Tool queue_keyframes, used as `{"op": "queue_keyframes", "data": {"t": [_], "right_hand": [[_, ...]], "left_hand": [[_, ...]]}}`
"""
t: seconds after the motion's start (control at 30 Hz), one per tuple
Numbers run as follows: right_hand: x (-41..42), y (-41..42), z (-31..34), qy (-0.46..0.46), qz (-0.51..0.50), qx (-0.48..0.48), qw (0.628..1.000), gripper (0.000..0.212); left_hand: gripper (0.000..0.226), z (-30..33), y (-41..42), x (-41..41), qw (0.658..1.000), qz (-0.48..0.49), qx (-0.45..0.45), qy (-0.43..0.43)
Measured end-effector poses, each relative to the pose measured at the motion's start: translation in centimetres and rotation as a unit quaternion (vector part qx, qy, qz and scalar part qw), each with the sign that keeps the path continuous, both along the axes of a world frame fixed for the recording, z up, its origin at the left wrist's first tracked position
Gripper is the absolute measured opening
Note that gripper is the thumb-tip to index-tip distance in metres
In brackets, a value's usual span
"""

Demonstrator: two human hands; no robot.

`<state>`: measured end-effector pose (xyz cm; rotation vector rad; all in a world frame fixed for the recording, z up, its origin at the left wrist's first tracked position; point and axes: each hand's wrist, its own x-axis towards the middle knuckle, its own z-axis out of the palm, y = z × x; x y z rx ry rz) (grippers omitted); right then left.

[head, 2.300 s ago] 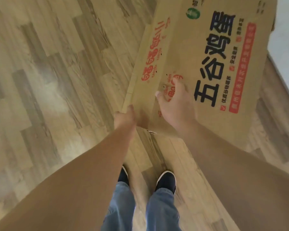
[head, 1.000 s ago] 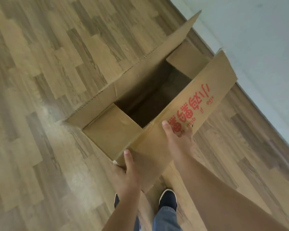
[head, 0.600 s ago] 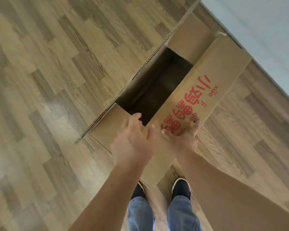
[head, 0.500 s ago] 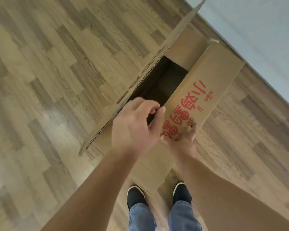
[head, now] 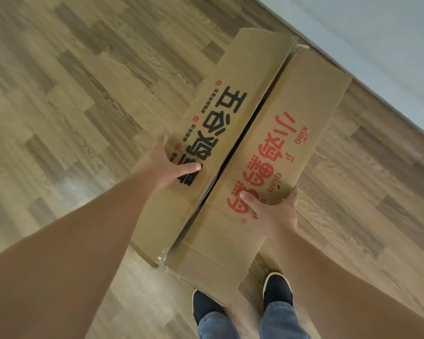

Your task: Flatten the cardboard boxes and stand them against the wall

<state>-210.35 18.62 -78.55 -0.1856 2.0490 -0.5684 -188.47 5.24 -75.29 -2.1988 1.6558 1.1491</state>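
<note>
A brown cardboard box [head: 245,113] with black and red print is held above the floor in front of me, its two long panels squeezed close together with only a narrow dark gap between them. My left hand [head: 164,167] grips the left panel's edge, thumb lying across the black lettering. My right hand [head: 274,211] holds the right panel, thumb on the red lettering and fingers wrapped behind its edge. The box's inside is hidden.
Wood-pattern floor [head: 71,94] spreads to the left and below. A pale wall [head: 377,45] with a baseboard runs diagonally at the upper right, close behind the box. My two dark shoes [head: 277,287] stand just under the box's near end.
The box's opening has been pressed shut: the left panel swung over toward the right one. My left hand moved from the opening's rim to the left panel's outer edge.
</note>
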Motion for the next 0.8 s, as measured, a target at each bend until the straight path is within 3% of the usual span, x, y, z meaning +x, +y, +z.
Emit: {"op": "queue_keyframes", "data": {"t": [0.17, 0.37, 0.57, 0.8], "right_hand": [[-0.1, 0.4, -2.3, -0.037, -0.047, -0.027, 0.998, 0.108], [-0.8, 1.9, -2.3, -0.056, -0.1, -0.045, 0.992, 0.091], [-4.2, 5.9, 4.7, -0.051, -0.136, -0.069, 0.987, 0.095], [-10.8, 14.1, 20.2, -0.014, -0.213, -0.129, 0.968, 0.081]], "left_hand": [[0.133, -3.2, -0.1, 1.4, 0.998, 0.038, 0.03, 0.036], [0.136, -2.0, 1.5, -0.2, 0.997, 0.064, 0.002, 0.03], [0.111, 6.2, 4.3, -3.9, 0.999, 0.026, -0.013, 0.039], [0.123, 21.8, 9.3, -12.9, 0.992, -0.074, -0.028, 0.101]]}}
